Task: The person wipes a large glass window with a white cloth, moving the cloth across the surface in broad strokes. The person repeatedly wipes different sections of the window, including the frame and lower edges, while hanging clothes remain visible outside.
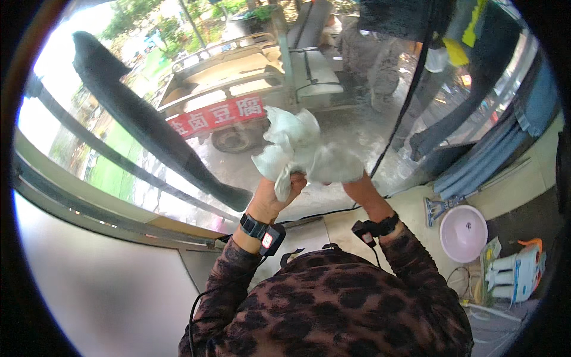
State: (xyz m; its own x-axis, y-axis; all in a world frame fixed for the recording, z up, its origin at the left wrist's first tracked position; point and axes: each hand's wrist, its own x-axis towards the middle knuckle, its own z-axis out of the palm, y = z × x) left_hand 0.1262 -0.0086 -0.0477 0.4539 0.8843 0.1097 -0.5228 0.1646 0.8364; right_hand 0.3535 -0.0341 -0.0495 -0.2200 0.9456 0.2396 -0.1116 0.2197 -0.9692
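A white, crumpled cloth (292,134) is held up in front of a large glass pane (321,129). My left hand (279,192) grips its lower left part, with folds hanging over the fingers. My right hand (357,178) is at the cloth's right part, which is blurred and covers most of the fingers; how it holds the cloth is hidden. Both wrists carry black straps with small box-like devices. A black cable (403,107) hangs down just right of my right hand.
Beyond the glass stand a cargo vehicle (232,76) with a red banner and a person (377,62), partly seen. At the right are a blue curtain (486,151), a pink basin (463,234) and a light-blue plastic item (517,274). A frosted panel (102,276) lies at the lower left.
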